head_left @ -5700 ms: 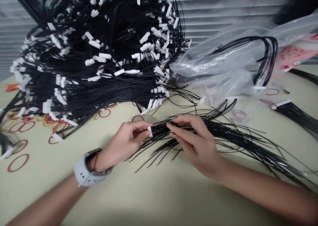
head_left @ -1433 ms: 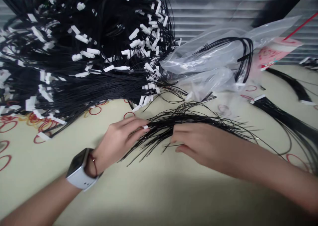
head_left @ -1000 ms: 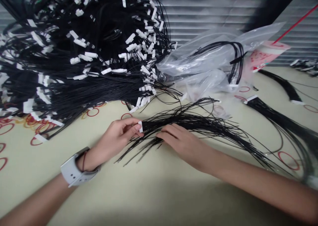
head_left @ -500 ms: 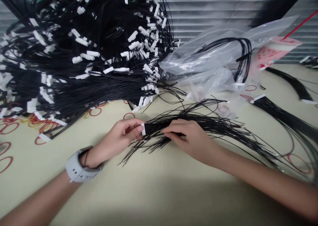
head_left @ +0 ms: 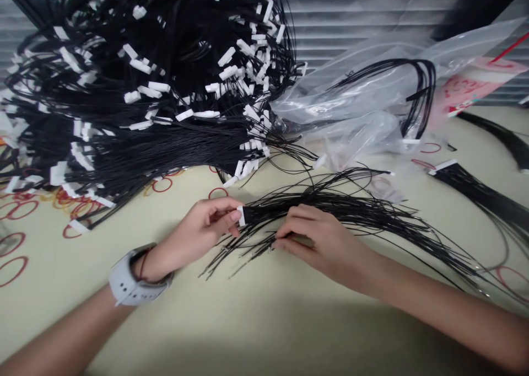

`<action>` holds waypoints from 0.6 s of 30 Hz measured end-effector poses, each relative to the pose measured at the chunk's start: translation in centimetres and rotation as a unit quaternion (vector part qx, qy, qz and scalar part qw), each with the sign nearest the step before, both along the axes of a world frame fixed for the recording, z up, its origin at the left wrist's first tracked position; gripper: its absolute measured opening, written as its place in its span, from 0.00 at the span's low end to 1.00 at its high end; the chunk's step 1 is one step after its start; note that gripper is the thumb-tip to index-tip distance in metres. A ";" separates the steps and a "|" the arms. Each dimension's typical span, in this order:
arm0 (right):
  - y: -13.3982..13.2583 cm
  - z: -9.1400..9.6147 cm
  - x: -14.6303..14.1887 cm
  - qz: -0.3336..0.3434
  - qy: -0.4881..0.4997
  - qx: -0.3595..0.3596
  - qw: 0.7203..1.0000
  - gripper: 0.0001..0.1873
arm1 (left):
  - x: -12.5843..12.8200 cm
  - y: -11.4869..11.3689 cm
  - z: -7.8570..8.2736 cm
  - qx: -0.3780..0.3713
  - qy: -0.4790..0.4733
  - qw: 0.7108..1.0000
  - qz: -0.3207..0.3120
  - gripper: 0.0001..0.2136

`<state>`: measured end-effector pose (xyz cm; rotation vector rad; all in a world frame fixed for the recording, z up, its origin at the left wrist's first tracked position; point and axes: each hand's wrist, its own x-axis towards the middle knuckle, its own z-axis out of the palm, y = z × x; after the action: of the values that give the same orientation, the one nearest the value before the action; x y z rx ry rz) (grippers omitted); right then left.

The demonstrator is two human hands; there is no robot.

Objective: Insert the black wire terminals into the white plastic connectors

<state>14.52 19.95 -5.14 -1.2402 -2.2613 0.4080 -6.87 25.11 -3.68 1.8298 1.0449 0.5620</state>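
Note:
Between thumb and fingers, my left hand (head_left: 210, 221) pinches a white connector (head_left: 242, 215) with black wires running out of its right side. My right hand (head_left: 318, 241) is closed in a pinch at the front of the loose black wires (head_left: 363, 208), its fingertips at thin wire ends. Those wires fan across the table to the right, with small metal tips showing at many ends. Several tips (head_left: 206, 274) stick out below the connector, between my two hands. Exactly how many wires my right fingers grip is hidden.
A big heap of black cables (head_left: 165, 139) with white connectors fills the back left. Red rubber bands (head_left: 12, 268) lie at the left. Clear plastic bags (head_left: 355, 100) and a pink cup (head_left: 475, 86) stand behind, and another wire bundle (head_left: 475, 186) lies right.
My right hand has moved slightly down and pinches wire ends nearer the front of the bundle. My left hand keeps hold of the connector. The view has shifted a little.

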 end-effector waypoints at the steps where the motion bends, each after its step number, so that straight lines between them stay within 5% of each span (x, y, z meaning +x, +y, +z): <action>1: -0.1 0.1 0.0 -0.008 0.000 -0.018 1.000 0.10 | 0.0 0.0 0.0 0.000 0.001 1.000 0.002 0.12; 4: -0.2 0.1 -0.2 -0.016 0.016 -0.020 1.000 0.09 | 0.0 -0.2 0.2 0.006 0.008 1.000 0.008 0.10; 8: -0.4 -0.4 -0.5 0.011 0.020 0.073 0.997 0.10 | 0.1 -0.3 0.3 0.011 0.017 1.000 0.004 0.10; 14: -0.6 0.5 -0.3 -0.048 0.086 -0.096 0.991 0.11 | 0.0 -0.1 0.3 0.017 0.018 1.000 0.003 0.11; 18: -0.5 1.3 -0.1 -0.116 0.129 -0.102 0.980 0.13 | 0.0 -0.1 0.3 -0.005 -0.008 1.000 -0.003 0.10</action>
<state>14.43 19.45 -3.84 -1.4435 -1.8689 0.6837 -6.83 25.05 -3.37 1.8171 1.0281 0.5665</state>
